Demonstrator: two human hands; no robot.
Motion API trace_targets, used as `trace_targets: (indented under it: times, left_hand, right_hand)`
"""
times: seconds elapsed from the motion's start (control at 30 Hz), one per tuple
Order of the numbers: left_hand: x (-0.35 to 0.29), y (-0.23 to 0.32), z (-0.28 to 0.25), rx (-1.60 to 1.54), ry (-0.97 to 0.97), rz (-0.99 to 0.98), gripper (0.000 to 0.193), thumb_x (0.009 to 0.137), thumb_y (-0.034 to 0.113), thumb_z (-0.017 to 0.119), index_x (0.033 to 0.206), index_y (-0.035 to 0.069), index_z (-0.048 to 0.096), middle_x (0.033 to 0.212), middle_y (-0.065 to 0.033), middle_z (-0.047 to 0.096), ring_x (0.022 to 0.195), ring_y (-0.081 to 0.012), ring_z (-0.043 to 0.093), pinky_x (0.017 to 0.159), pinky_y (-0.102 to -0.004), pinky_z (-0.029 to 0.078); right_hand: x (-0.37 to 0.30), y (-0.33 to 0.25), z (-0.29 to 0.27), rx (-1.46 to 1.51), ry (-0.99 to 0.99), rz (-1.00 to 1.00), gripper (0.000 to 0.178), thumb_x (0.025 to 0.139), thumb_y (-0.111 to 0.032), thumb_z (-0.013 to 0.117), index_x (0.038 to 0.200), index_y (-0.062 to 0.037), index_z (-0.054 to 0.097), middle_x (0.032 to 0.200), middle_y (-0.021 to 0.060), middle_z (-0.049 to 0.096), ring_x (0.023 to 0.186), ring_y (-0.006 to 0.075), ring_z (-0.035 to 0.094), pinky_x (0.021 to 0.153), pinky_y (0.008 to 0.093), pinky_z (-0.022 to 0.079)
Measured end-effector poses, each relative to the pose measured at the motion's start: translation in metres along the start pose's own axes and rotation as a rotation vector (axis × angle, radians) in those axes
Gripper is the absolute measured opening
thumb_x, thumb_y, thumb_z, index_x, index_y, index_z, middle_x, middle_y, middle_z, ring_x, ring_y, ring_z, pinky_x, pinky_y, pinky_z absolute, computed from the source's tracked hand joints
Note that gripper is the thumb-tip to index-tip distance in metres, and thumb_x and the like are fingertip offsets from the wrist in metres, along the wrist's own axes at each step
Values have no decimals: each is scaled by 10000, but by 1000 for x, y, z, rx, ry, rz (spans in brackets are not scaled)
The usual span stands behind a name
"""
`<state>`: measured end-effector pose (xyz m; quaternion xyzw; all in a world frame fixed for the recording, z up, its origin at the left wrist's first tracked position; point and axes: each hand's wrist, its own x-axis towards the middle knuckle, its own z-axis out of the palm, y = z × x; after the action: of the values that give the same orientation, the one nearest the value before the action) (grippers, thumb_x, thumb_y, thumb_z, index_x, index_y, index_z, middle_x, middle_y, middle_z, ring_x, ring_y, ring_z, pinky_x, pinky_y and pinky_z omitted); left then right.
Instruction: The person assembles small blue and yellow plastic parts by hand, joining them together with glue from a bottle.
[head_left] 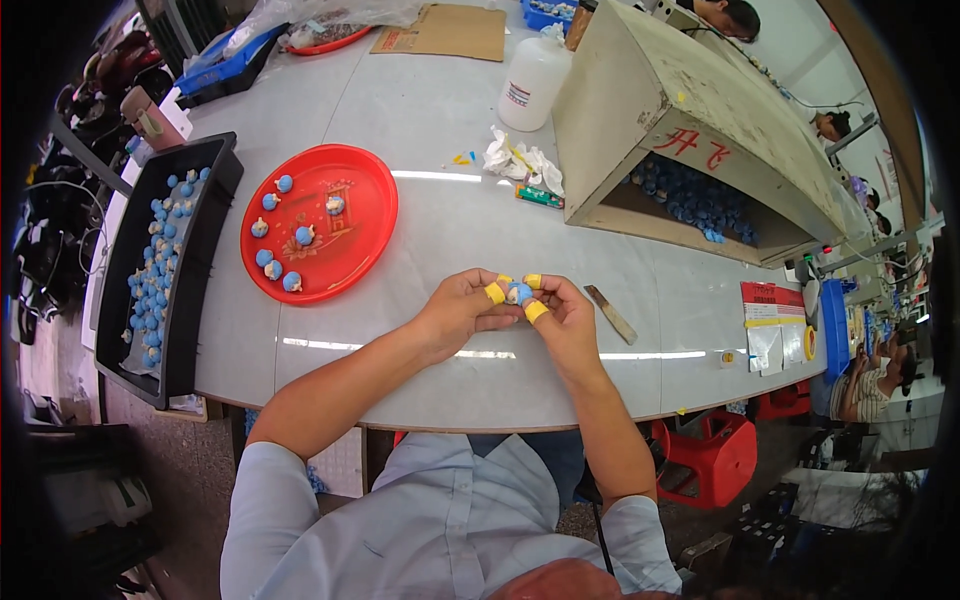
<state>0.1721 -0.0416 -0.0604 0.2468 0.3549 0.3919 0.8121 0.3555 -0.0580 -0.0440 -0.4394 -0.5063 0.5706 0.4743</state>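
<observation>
The left hand (pixel 462 308) and right hand (pixel 560 312) meet above the pale, smooth table (pixel 440 150), their yellow-taped fingertips (pixel 495 293) pinched together on one small blue piece (pixel 520 293) held between them. Far to the left of the hands a long black tray (pixel 205 250) holds many such blue pieces, and nearer, up and left, a round red plastic plate (pixel 360 215) carries a few more. To their right lies a flat narrow blade (pixel 611 314), and beyond them stand a white bottle (pixel 532 85), crumpled paper (pixel 522 160) and an open-fronted box (pixel 690 130) of blue pieces.
</observation>
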Motion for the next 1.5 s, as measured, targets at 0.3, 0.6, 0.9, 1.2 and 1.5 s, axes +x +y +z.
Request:
trace_targets:
  times: [0.3, 0.6, 0.9, 1.2, 1.5]
  left_hand:
    - [-3, 1, 0, -65, -76, -14, 249, 979, 111, 556, 1192, -12, 516, 1138, -128, 608, 1044, -212, 650, 879, -274, 575]
    - [-4, 1, 5, -17, -86, -12, 222, 948, 112, 612, 1137, 8, 562, 1131, -97, 616, 1040, -179, 638, 910, -282, 564]
    - [-5, -1, 5, -9, -78, -9, 158, 933, 99, 633, 1066, 26, 590, 1115, -86, 632, 1030, -176, 643, 902, -298, 570]
    - [-4, -6, 5, -4, -110, 50, 169, 926, 77, 641, 1060, -7, 581, 1099, -105, 633, 1019, -192, 642, 908, -317, 568]
    - [-3, -8, 1, 9, -107, 72, 177, 918, 68, 649, 1062, -18, 591, 1097, -114, 639, 1003, -202, 651, 891, -318, 578]
  right_hand:
    - [0, -9, -8, 57, -21, 91, 261, 873, 4, 611, 1132, 22, 583, 1032, 53, 635, 911, 96, 594, 829, 239, 475]
    - [0, -1, -15, -362, 0, -233, 258, 772, 22, 668, 1023, -8, 617, 988, 52, 645, 868, 129, 611, 725, 258, 442]
    - [3, -25, -11, -609, -78, -283, 226, 759, 12, 676, 974, -23, 617, 986, 68, 635, 890, 170, 609, 734, 295, 443]
    - [4, -30, -15, -660, -112, -257, 230, 751, 9, 680, 971, -21, 621, 979, 82, 636, 880, 188, 615, 725, 299, 445]
    - [4, -31, -12, -673, -119, -313, 238, 760, 1, 692, 990, -13, 635, 945, 74, 638, 863, 179, 617, 705, 271, 453]
